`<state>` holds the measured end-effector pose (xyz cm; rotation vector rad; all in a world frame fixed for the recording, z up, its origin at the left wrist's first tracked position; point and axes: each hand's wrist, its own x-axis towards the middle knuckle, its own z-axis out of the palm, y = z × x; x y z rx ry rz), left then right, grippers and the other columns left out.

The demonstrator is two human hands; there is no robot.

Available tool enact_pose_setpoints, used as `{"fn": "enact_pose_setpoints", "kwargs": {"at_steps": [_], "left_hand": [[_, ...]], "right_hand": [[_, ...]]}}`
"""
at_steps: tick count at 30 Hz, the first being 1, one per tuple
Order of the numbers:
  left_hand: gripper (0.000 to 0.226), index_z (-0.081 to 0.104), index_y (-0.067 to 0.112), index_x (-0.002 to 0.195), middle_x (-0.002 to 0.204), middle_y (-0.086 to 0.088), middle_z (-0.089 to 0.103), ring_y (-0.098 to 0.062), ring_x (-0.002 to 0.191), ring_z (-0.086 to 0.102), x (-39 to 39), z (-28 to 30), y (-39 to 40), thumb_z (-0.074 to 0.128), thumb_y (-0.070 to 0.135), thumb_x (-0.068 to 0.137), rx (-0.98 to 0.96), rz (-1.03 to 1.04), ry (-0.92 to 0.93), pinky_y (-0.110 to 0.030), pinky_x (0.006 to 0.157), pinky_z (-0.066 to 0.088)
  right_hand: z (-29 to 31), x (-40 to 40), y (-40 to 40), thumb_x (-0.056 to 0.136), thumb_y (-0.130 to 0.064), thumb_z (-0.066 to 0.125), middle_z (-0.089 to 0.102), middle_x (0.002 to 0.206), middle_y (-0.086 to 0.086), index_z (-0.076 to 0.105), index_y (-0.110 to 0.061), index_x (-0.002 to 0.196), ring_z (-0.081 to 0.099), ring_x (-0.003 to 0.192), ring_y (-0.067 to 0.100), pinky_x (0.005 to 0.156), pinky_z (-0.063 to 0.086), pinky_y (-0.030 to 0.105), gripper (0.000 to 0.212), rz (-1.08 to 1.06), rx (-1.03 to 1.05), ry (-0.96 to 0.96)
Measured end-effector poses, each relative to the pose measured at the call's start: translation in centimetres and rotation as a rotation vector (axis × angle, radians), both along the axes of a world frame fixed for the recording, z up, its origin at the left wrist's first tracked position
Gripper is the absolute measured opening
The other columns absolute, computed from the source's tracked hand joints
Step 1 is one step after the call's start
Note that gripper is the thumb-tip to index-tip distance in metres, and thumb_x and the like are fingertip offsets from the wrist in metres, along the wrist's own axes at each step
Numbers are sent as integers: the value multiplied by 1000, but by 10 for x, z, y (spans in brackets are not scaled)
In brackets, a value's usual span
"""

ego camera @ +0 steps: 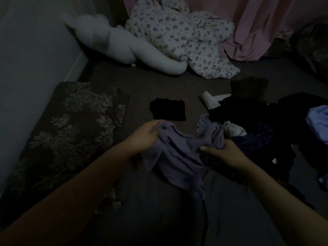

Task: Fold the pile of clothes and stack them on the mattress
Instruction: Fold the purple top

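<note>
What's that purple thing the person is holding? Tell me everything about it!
It is a soft, dusty-purple knit garment, bunched and wrinkled, not yet folded. The left hand grips its upper left edge and the right hand grips its right side, holding it up above the dark mattress. Its lower part hangs down in loose folds between the arms. The light is dim, so whether it is a shirt or something else cannot be told. Beyond it lies a folded black cloth.
</note>
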<state>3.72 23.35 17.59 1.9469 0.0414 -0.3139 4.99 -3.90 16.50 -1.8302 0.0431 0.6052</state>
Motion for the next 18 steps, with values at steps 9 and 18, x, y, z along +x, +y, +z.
{"fn": "enact_pose_setpoints", "kwargs": {"at_steps": [9,18], "left_hand": [[16,68,7,95,93,-9,68,-18,83,61,-31,21,38,53,3,91,305,288,-246,-11,69,43],[47,73,33,73,76,17,67,5,71,56,-51,128,40,63,76,59,43,-627,344,-12,68,44]], "right_hand": [[49,-4,-47,89,-15,63,71,94,15,71,-11,92,66,88,24,78,53,37,10,65,-196,-155],[143,-18,-51,61,-70,69,73,89,6,72,-7,82,67,86,18,82,51,28,66,704,-361,236]]}}
